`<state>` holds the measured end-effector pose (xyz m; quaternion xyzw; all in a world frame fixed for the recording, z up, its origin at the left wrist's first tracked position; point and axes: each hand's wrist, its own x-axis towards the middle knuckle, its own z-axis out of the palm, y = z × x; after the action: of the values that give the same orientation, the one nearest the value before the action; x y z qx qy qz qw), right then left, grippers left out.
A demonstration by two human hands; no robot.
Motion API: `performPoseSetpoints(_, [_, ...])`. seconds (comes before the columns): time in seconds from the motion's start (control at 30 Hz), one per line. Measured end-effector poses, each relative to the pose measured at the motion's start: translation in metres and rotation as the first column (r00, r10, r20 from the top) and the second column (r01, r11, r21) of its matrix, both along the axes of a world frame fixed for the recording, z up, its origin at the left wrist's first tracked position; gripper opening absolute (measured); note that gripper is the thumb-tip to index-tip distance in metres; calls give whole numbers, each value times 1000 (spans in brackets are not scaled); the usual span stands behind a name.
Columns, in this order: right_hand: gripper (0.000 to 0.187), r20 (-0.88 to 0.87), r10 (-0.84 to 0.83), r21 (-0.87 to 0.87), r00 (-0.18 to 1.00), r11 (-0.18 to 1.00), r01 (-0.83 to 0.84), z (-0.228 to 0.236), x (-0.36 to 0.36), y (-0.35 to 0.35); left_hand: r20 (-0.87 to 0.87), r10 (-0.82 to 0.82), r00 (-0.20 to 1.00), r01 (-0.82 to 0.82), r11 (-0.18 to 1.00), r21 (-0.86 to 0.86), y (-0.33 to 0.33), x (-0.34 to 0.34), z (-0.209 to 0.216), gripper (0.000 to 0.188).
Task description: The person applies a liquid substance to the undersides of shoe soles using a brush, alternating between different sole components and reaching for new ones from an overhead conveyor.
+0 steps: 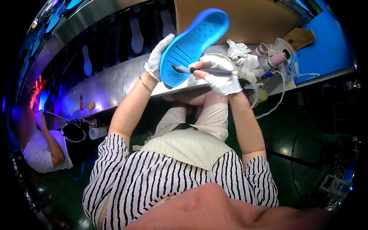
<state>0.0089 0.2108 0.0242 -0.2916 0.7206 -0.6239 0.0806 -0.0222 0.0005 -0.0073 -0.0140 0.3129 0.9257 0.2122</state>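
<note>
A bright blue shoe sole is held up at a tilt over the workbench edge, its inner face with grooves and small holes toward me. My left hand, in a white glove, grips it by the left edge near the heel; some of its fingers are hidden behind the sole. In my right hand, in a white glove with bare fingertips showing, is a slim grey brush with a dark tip. That tip lies over the heel area; whether it touches is hard to tell. A pale tube runs near the brush's back end.
Beyond the metal bench, dark racks hold several soles. A cardboard box stands at the back. White gloves, a pink flask and a plastic bag lie right. A co-worker sits left; a fan stands right.
</note>
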Motion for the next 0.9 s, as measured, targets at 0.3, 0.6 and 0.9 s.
performPoseSetpoints(0.3, [12, 256, 53, -331, 965, 943, 37, -9, 23, -12, -38, 45, 998, -33, 966, 258, 19, 28, -13, 71])
performPoseSetpoints(0.6, [12, -119, -92, -145, 989, 987, 74, 5, 30, -33, -47, 113, 992, -95, 954, 284, 24, 32, -30, 64])
performPoseSetpoints(0.9, [8, -171, -344, -392, 923, 884, 257, 4, -8, -35, 13, 181, 983, -179, 956, 233, 35, 38, -20, 52])
